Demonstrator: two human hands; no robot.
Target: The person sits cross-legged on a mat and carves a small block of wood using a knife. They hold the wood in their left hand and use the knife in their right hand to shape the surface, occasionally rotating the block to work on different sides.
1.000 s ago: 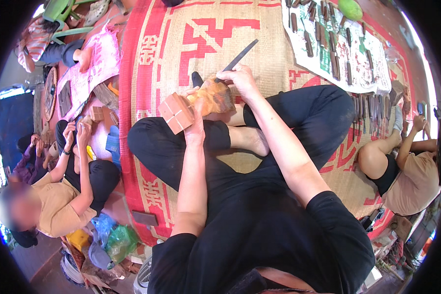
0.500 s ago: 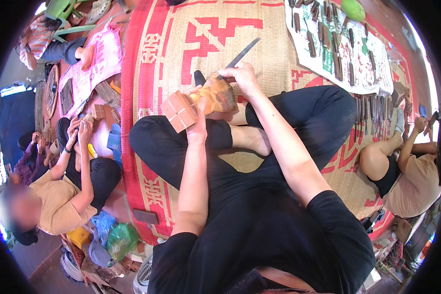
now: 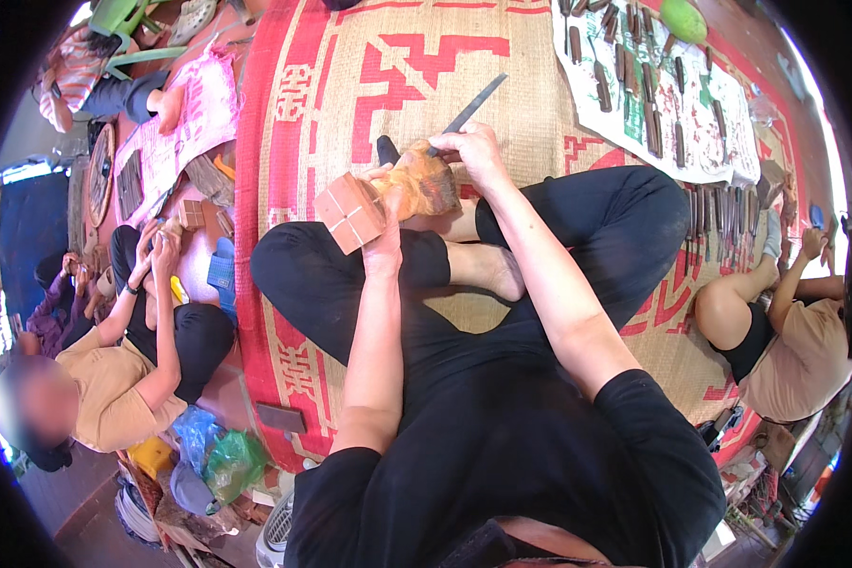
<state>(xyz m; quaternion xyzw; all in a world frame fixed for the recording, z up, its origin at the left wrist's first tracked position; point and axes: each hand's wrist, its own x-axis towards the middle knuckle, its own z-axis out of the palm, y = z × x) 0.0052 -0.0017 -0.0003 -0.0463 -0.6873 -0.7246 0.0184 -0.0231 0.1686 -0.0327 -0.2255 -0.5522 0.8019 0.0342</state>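
My left hand [image 3: 384,227] is closed around a wooden carving [image 3: 420,186], holding it above my crossed legs. The carving has a yellowish-brown rounded body and a squared reddish block [image 3: 348,214] at its near left end, marked with pale crossing lines. Pinched in my right hand [image 3: 475,157] is a long dark flat file [image 3: 477,102], its free end pointing up and to the right. The file's lower end meets the far top part of the carving, where my fingers partly hide the contact.
A patterned red and straw mat [image 3: 521,85] lies under me. On a white cloth [image 3: 587,104] at the far right are several dark-handled tools, with more chisels [image 3: 719,213] beside it. Co-workers [image 3: 114,379] sit at both sides. Plastic bags [image 3: 232,464] lie at the near left.
The file and my right hand have shifted slightly to the right. The carving in my left hand has moved very slightly right. The right-hand co-worker's hands have changed position.
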